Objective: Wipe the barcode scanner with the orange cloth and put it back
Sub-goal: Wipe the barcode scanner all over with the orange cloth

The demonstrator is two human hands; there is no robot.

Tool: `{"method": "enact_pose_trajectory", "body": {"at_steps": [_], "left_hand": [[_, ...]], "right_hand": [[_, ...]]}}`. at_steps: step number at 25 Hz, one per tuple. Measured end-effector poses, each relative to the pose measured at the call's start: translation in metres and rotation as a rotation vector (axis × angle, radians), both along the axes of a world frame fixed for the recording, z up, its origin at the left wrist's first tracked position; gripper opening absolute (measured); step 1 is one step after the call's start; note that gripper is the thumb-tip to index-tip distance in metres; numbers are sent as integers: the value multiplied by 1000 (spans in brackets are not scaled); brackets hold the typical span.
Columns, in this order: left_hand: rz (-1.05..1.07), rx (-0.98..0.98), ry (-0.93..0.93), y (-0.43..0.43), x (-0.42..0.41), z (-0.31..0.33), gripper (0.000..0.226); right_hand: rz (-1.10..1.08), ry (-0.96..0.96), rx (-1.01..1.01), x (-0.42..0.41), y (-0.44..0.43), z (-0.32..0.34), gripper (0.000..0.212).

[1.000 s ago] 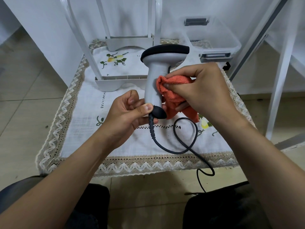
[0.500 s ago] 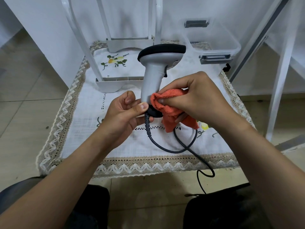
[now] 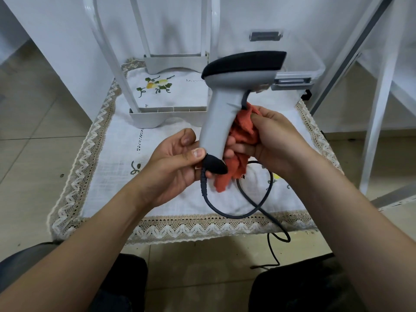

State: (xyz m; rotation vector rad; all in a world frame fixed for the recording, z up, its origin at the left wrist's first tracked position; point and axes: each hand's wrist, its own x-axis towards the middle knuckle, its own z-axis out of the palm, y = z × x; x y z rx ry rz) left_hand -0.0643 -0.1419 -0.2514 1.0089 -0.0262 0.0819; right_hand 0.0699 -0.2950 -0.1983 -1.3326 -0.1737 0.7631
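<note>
A low table (image 3: 117, 199) under a white embroidered cloth with lace trim stands on a tiled floor, white walls behind. Above it I hold the scanner (image 3: 221, 113) upright, its long axis near vertical, dark head up and pointing right. My left hand (image 3: 173, 167) pinches the bottom of the grip, thumb just above the dark end cap. My right hand (image 3: 276, 140) is closed around the bunched orange cloth (image 3: 243, 129), pressing it against the grip's right side, below the trigger. Both hands touch the scanner; the right does the wiping. The cable (image 3: 225, 210) loops down beneath my hands and off the table's near edge. Beyond my hands stand a white stand (image 3: 166, 115) and a clear box (image 3: 310, 70). Nothing blocks the wipe.
</note>
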Motion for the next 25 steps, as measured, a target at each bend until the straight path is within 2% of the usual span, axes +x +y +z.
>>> {"method": "enact_pose_trajectory", "body": {"at_steps": [3, 5, 8, 12, 18, 21, 25], "left_hand": [[-48, -26, 22, -3, 1, -4, 45], [-18, -45, 38, -6, 4, -4, 34], [89, -67, 118, -9, 9, -2, 19], [140, -3, 239, -11, 11, -1, 41], [132, 116, 375, -21, 8, 1, 41], [154, 160, 357, -21, 8, 2, 35], [181, 188, 327, -22, 7, 2, 23]], "right_hand": [[52, 80, 95, -1, 4, 1, 25], [60, 124, 131, -2, 4, 4, 27], [-70, 171, 146, 2, 5, 3, 36], [-179, 108, 102, 7, 5, 0, 40], [-244, -27, 39, 12, 5, -1, 38], [-248, -89, 22, 13, 4, -2, 30], [-264, -95, 36, 12, 6, -1, 30]]}}
